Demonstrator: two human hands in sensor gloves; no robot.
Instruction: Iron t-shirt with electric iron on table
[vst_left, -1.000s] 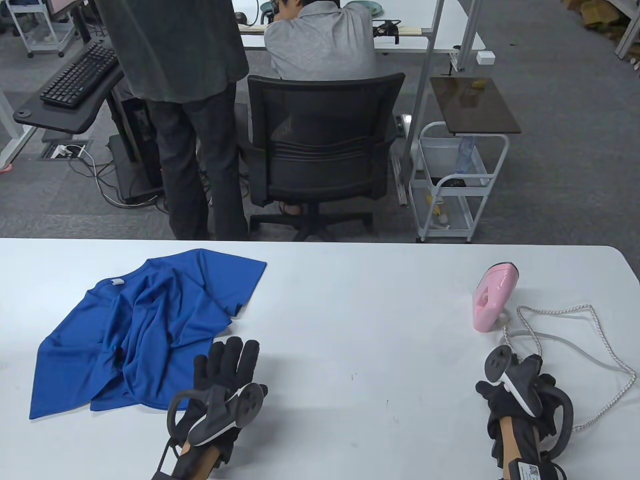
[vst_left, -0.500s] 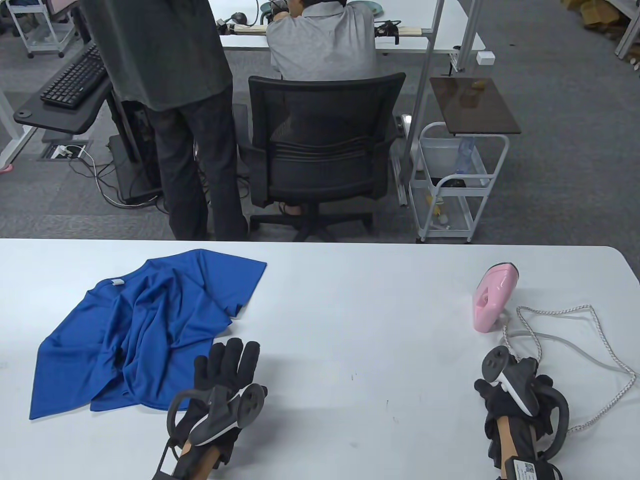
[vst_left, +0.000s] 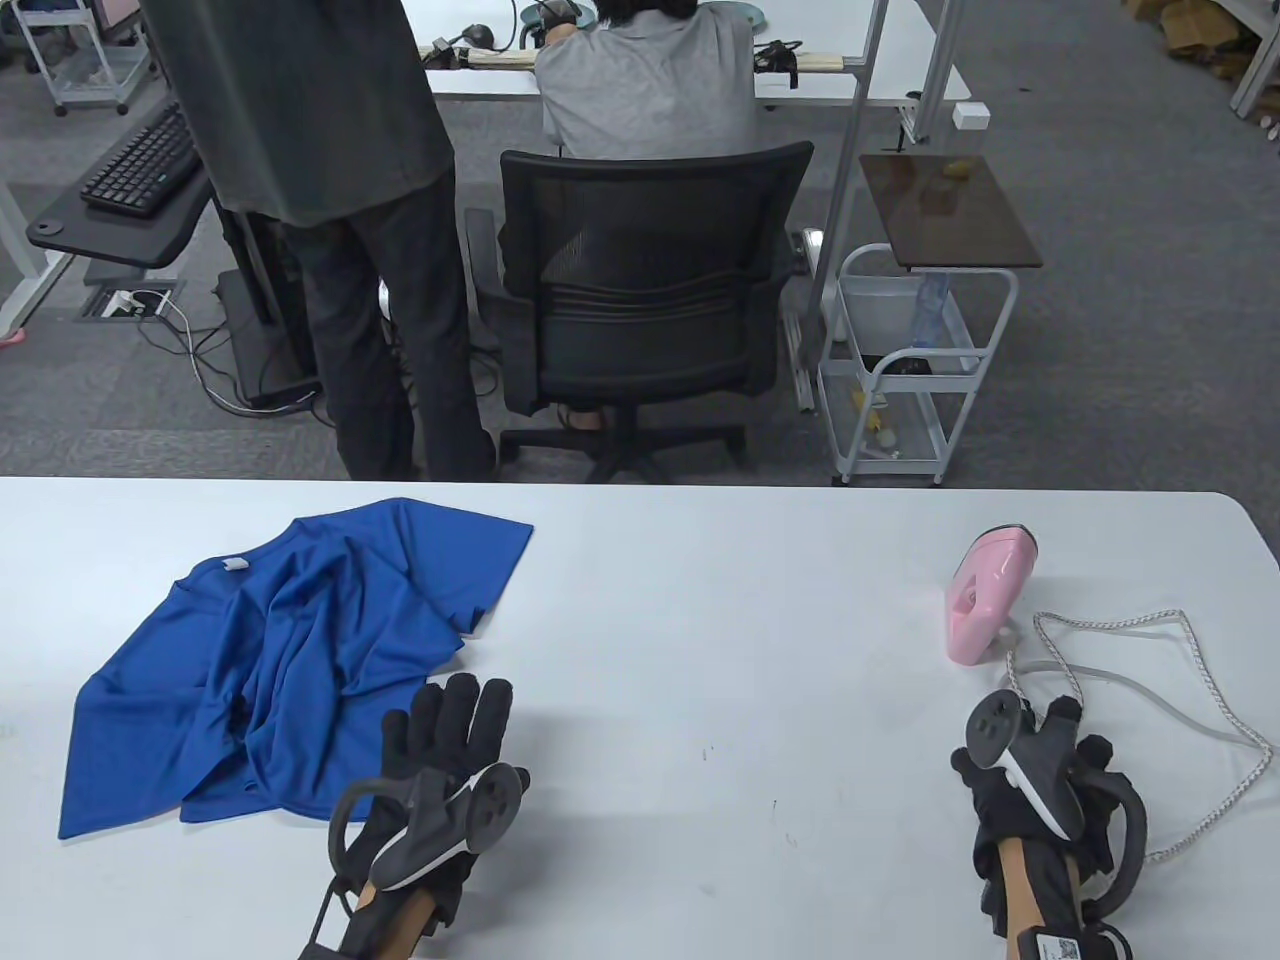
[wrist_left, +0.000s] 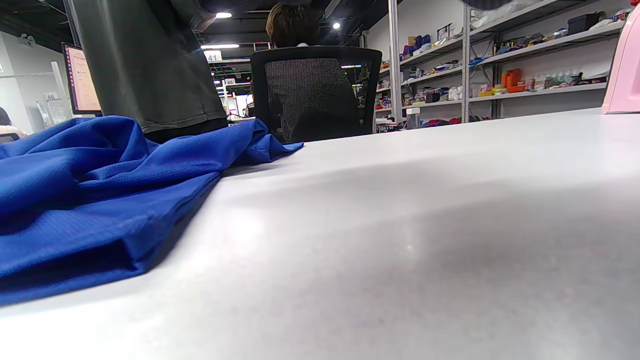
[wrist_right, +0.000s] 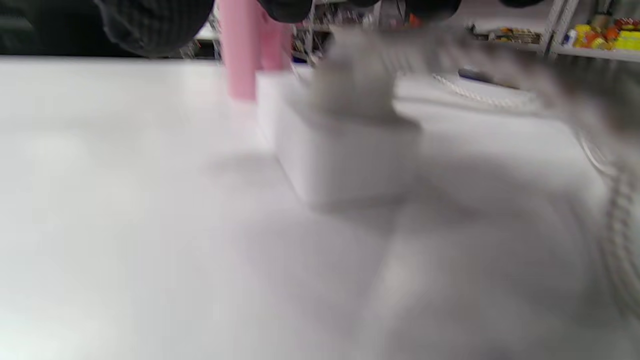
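Start of task, nothing ironed yet. Blue t-shirt (vst_left: 290, 650) lies crumpled at lower left of the table view; pink iron (vst_left: 985, 592) stands on end at right, its cord (vst_left: 1180, 690) looping beside it. Left hand (vst_left: 450, 745) rests flat, fingers spread, just beside the shirt's edge, holding nothing. Right hand (vst_left: 1040, 790) sits near the iron, below it; finger state cannot be told. Likely next: spread the shirt flat, then grip the iron.
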